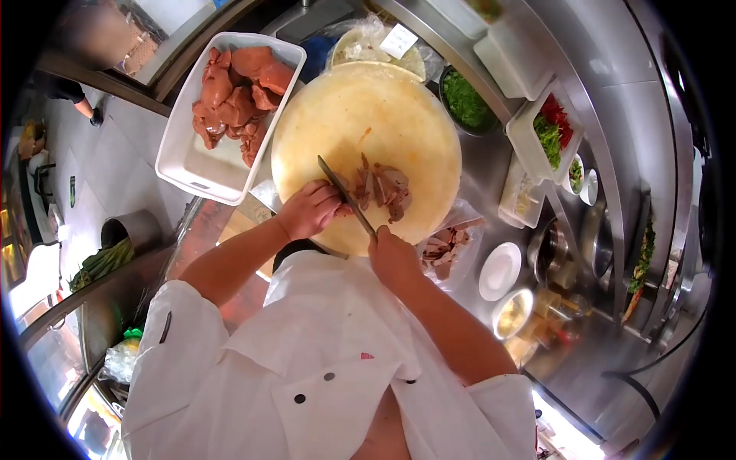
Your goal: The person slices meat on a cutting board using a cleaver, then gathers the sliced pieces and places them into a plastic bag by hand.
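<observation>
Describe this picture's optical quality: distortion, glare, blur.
Head view: fisheye distortion, edges bowing toward a black rounded border. Head view: glare blows out patches at far left and lower right. Head view: a smeared, blurred patch at upper left, while the knife and cutting board look fairly sharp.

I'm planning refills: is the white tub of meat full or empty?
Partly full: meat lies in the tub, but bare bottom shows at one end.
</observation>
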Available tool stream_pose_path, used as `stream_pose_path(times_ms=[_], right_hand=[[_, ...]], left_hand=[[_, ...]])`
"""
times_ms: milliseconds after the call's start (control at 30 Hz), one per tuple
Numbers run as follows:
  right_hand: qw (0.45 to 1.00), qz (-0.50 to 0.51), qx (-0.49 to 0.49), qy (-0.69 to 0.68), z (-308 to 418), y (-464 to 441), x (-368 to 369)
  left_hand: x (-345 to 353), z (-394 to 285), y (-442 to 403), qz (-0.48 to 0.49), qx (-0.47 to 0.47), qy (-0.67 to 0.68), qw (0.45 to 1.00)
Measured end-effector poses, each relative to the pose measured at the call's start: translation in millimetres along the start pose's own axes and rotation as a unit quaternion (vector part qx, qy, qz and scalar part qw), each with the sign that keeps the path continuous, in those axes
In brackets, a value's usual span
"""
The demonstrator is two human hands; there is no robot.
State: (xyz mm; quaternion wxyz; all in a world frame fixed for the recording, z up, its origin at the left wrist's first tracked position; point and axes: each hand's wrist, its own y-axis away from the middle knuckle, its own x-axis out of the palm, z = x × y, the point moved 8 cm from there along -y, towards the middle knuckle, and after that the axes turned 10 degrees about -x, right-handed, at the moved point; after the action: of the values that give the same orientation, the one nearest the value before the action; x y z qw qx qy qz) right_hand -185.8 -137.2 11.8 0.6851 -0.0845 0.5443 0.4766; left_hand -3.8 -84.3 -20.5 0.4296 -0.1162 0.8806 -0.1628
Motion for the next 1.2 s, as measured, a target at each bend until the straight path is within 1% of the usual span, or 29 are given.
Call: stream_pose_path(times_ms=[67, 167, 300, 367, 467, 567, 667, 767, 867, 967, 1133, 1200], right_hand=[[1.000, -0.016, 0.005, -0.020, -10, -2, 10], [0.999, -0.010, -0.018, -0.036, -9, -2, -2], [0.999, 0.036, 0.006, -0.020, 14, 15, -33], [0.997, 0.069, 0.022, -0.002, 27, 23, -50], [0.997, 0.072, 0.002, 0.010, 28, 20, -46], [0.998, 0.065, 0.006, 0.018, 26, 14, -36], [0.999, 0.036, -0.012, 0.014, 18, 6, -16], [1.000, -0.015, -0.001, -0.017, -1, 2, 7], [0.999, -0.028, -0.009, -0.032, -9, -1, 9], [0.999, 0.009, -0.013, -0.038, -1, 1, -12], [0.997, 0.063, 0.036, -0.041, 31, 19, -56], [0.995, 0.072, 0.046, -0.049, 32, 19, -54]], left_hand=[[2, 0, 1, 0.000, -0.008, 0.002, 1.000], [0, -1, 3, -0.008, -0.008, -0.002, 1.000], [-2, -3, 4, -0.022, -0.015, -0.013, 1.000], [-3, -5, 5, -0.024, -0.004, -0.009, 1.000], [-4, -6, 3, -0.020, 0.010, -0.009, 1.000], [-3, -2, 2, -0.021, 0.008, -0.001, 1.000], [-2, -1, 3, -0.018, 0.006, 0.008, 1.000], [-2, -3, 2, -0.004, 0.004, 0.002, 1.000], [-4, -1, 1, -0.001, -0.005, 0.005, 1.000], [-3, -1, 2, -0.005, -0.005, 0.012, 1.000], [-6, -4, 2, -0.028, -0.001, 0.023, 0.999], [-8, -6, 1, -0.029, 0.004, 0.014, 0.999]])
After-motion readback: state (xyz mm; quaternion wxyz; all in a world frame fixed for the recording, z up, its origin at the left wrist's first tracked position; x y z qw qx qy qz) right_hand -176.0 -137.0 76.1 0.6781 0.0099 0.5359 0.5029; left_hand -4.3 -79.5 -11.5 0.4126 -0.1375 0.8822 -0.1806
